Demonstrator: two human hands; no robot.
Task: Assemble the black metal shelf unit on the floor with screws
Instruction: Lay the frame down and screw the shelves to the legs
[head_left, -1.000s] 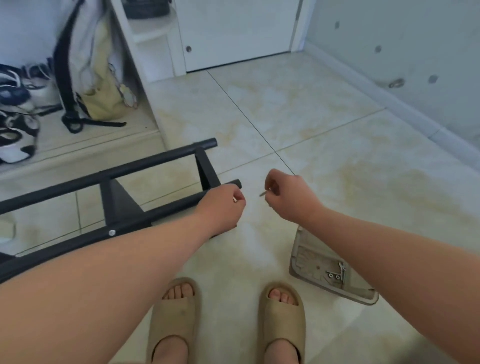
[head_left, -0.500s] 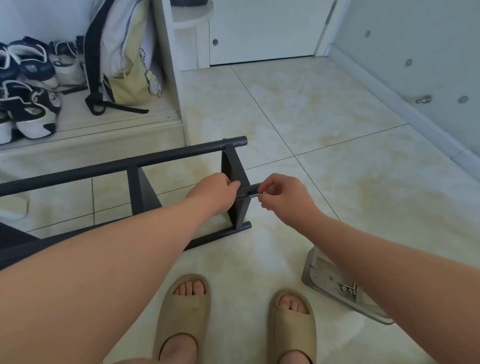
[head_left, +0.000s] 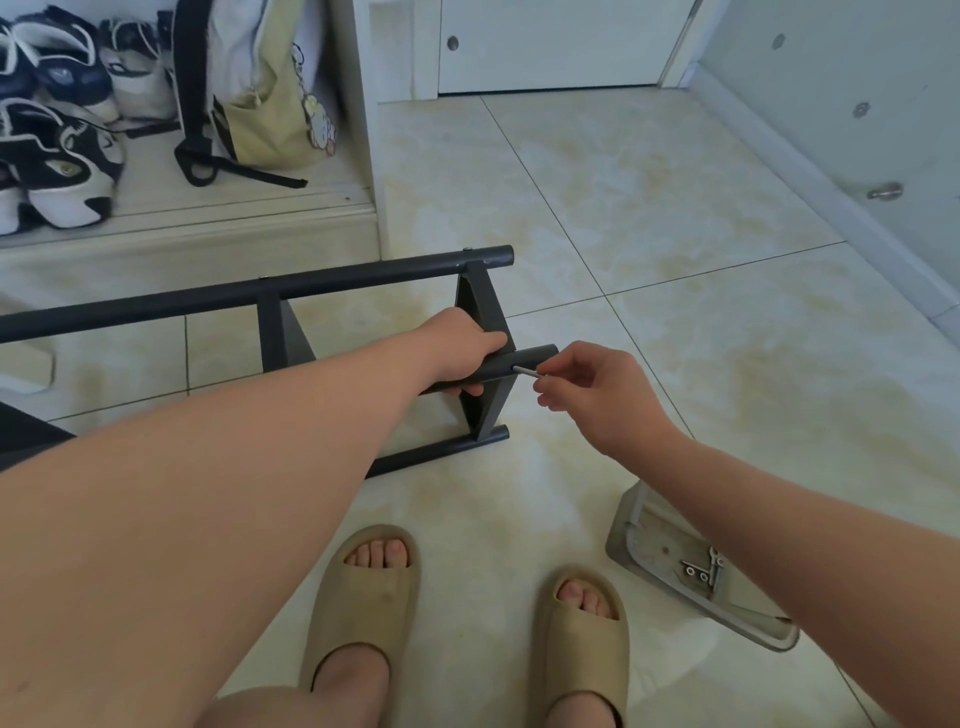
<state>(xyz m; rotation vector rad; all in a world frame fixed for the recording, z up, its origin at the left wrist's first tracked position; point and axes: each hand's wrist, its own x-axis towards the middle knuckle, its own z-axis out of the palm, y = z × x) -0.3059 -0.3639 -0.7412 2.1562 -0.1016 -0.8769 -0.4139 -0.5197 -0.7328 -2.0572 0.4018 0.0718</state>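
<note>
The black metal shelf unit (head_left: 363, 278) lies on its side on the tiled floor, its tubes running left to right and joined by flat cross braces. My left hand (head_left: 460, 348) grips the near tube close to its right end. My right hand (head_left: 592, 392) pinches a thin silver screw (head_left: 525, 371) whose tip sits at the side of that tube end (head_left: 535, 356).
A shallow grey tray (head_left: 654, 545) with a few screws and a small key lies on the floor at right, under my right forearm. Sneakers (head_left: 57, 171) and a backpack (head_left: 260, 88) sit on a low step at the back left. My sandalled feet (head_left: 363, 597) stand just below.
The shelf has been tipped up and the camera has come closer. My left hand went from holding a small part to gripping the tube, and my right hand brought the screw to the tube end.
</note>
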